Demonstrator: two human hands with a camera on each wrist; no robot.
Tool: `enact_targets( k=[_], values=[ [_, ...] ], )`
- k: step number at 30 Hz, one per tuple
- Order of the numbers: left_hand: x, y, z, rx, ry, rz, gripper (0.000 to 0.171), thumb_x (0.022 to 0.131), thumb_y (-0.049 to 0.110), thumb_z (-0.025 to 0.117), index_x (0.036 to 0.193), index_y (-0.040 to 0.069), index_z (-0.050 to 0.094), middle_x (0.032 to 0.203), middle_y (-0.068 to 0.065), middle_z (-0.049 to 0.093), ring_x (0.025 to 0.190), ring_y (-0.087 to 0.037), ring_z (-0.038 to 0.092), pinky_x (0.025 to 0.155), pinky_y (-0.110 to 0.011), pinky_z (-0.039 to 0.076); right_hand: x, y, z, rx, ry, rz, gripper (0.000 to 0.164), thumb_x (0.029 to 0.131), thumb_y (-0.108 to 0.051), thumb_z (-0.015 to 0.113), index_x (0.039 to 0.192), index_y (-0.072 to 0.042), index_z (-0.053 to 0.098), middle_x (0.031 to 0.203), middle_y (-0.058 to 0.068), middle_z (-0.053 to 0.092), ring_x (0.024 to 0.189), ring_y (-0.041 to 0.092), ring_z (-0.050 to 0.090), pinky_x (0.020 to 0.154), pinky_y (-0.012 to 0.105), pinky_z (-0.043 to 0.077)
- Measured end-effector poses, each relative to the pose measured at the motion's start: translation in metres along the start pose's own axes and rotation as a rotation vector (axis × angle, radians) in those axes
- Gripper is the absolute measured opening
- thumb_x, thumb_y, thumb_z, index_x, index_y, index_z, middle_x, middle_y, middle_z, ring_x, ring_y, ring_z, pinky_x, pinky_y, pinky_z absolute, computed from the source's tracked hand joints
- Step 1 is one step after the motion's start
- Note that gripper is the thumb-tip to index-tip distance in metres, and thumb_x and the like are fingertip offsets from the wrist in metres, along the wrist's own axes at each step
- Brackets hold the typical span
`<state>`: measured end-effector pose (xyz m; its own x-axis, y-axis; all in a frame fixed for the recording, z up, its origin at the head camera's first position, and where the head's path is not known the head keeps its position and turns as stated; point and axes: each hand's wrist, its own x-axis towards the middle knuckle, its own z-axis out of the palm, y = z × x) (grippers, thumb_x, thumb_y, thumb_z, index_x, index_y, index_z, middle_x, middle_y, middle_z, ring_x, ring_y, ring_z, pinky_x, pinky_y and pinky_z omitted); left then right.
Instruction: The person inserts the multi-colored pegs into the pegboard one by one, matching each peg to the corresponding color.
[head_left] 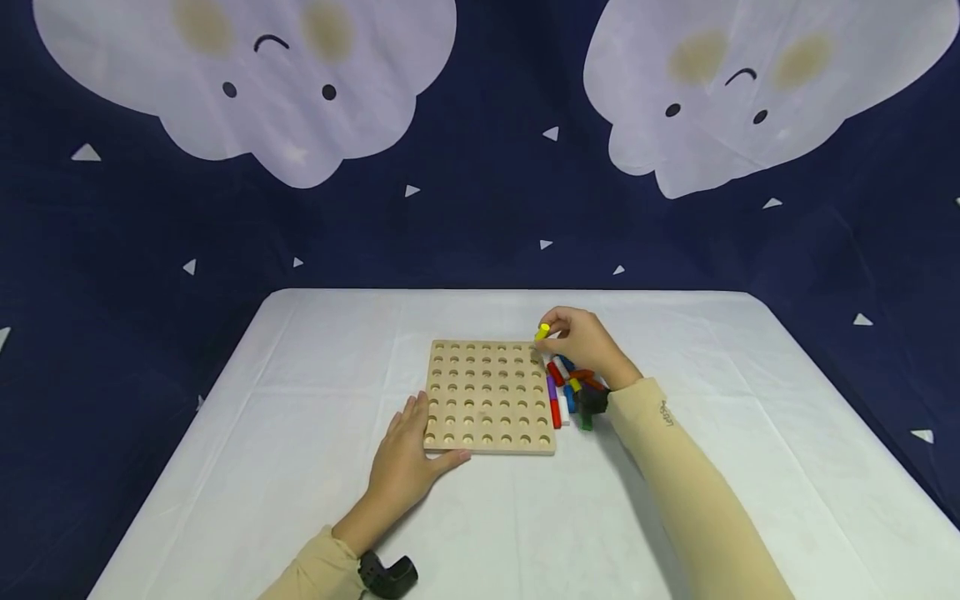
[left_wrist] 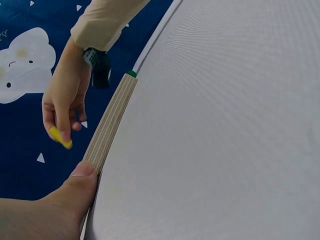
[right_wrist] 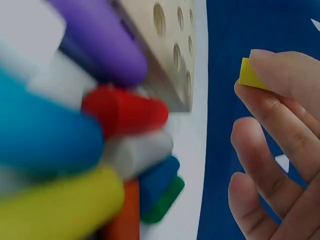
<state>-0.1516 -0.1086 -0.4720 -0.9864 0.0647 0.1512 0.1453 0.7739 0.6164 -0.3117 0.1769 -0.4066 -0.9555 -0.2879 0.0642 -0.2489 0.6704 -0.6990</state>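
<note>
A square wooden pegboard [head_left: 486,396] with rows of round holes lies on the table. My left hand [head_left: 402,457] rests at its near left corner, fingers along the left side and thumb against the front edge. In the left wrist view that thumb touches the layered wooden edge [left_wrist: 112,120]. Above the board's far right corner, my right hand [head_left: 585,340] pinches a yellow peg [head_left: 542,332] between thumb and index finger. The right wrist view shows one end of this yellow peg [right_wrist: 252,75], with the other fingers loosely bent below it.
Along the board's right side lies a pile of coloured pegs, among them a purple peg [head_left: 551,387], a red peg [head_left: 556,414] and a white peg [head_left: 565,411]. A white cloth [head_left: 315,350] covers the table. Behind hangs a dark blue curtain [head_left: 495,217] with clouds.
</note>
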Motion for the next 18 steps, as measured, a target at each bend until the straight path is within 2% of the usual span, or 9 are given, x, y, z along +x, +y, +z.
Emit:
enact_targets(
  k=[6, 13, 18],
  values=[
    [0.000, 0.000, -0.001, 0.002, -0.004, -0.006, 0.117, 0.073, 0.057, 0.081, 0.153, -0.008, 0.026, 0.158, -0.022, 0.031, 0.151, -0.034, 0.025, 0.124, -0.052, 0.019, 0.013, -0.008, 0.014, -0.039, -0.024, -0.012, 0.022, 0.084, -0.021, 0.081, 0.100, -0.015, 0.068, 0.098, 0.004, 0.073, 0.081, 0.021, 0.064, 0.066, 0.030, 0.054],
    [0.000, 0.001, -0.001, 0.011, 0.000, -0.007, 0.117, 0.071, 0.058, 0.082, 0.152, -0.008, 0.028, 0.158, -0.022, 0.032, 0.150, -0.034, 0.027, 0.124, -0.051, 0.021, 0.018, -0.015, 0.026, -0.100, -0.070, 0.002, 0.019, 0.083, -0.019, 0.081, 0.097, -0.015, 0.069, 0.097, 0.002, 0.073, 0.088, 0.020, 0.065, 0.072, 0.031, 0.052],
    [0.000, 0.001, 0.000, 0.010, 0.000, -0.007, 0.118, 0.071, 0.058, 0.082, 0.153, -0.007, 0.028, 0.158, -0.022, 0.031, 0.150, -0.034, 0.027, 0.124, -0.051, 0.021, 0.020, -0.014, 0.030, -0.157, -0.066, -0.002, 0.016, 0.084, -0.021, 0.081, 0.095, -0.016, 0.070, 0.098, 0.003, 0.073, 0.090, 0.020, 0.063, 0.079, 0.034, 0.050]
  ],
)
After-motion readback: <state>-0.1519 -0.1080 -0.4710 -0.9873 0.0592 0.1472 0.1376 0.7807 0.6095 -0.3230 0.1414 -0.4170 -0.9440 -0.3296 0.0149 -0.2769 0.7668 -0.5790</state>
